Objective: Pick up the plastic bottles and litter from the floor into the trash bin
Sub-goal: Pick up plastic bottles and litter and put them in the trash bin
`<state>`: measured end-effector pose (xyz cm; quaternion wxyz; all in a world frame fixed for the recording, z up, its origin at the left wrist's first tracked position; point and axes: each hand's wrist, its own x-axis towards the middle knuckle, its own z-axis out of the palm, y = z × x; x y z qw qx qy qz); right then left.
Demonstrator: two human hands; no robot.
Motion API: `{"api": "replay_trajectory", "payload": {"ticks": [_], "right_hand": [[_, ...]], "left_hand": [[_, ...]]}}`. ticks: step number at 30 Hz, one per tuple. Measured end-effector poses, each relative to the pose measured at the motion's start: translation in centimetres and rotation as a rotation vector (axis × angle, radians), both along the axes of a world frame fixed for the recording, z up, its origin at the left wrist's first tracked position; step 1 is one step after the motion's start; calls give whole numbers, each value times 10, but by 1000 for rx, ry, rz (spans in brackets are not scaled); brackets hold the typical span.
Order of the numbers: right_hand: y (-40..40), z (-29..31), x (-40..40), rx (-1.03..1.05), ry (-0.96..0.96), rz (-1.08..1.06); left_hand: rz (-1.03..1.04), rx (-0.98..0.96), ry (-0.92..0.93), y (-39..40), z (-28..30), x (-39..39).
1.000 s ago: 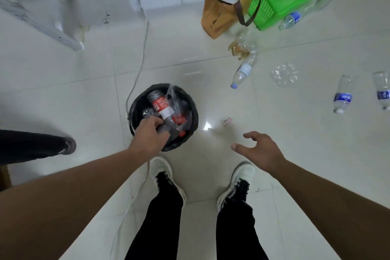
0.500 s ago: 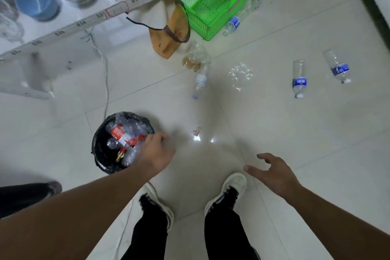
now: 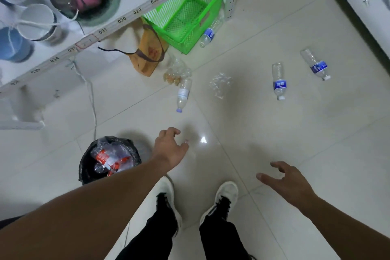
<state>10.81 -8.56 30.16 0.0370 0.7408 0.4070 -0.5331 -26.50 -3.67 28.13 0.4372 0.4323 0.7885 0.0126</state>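
The black-lined trash bin [image 3: 84, 167] stands at lower left, holding several bottles, one with a red label. My left hand [image 3: 169, 149] hovers just right of the bin, fingers apart and empty, beside a tiny pink scrap of litter [image 3: 186, 141]. My right hand [image 3: 287, 182] is open and empty at lower right. On the floor lie a clear bottle with a pale label [image 3: 183, 94], crumpled clear plastic [image 3: 219, 84], a crushed bottle with brown residue [image 3: 176, 70], two blue-labelled bottles [image 3: 279, 82] [image 3: 316, 66], and another blue-labelled bottle [image 3: 209, 35] by the basket.
A white shelf [image 3: 118, 21] with bowls and cups runs across the upper left. Under it are an orange bag [image 3: 147, 53] and a green basket [image 3: 187, 17]. A white cord [image 3: 92, 103] trails toward the bin. My white shoes [image 3: 221, 198] stand at bottom centre.
My left hand let go of the bottle in the bin and moved right, away from it. The view swung up and right, bringing more of the shelf and floor bottles in.
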Motion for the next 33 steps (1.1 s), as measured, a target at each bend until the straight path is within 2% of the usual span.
{"api": "replay_trajectory", "payload": {"ticks": [10,18,20,23,27,33], "right_hand": [[42,1,-67,-7,20,-37],[99,-11,-126,-84,-53,106],[114,-24,-133,-77,-41,86],[142,-45,-140,-38,-23,90],[183,-68,-148,-26,-20,234],[259,-92,-149,-7,23,335]], "left_hand": [[46,-109,-23,28,-25,-66],[55,-126,-59,76,-33,-118],[49,-114,-51,86,-41,-125],[57,-122,-45,103,-57,-129],[112,-130,12,119,-75,-120],[217,-121,59,150,-99,-82]]}}
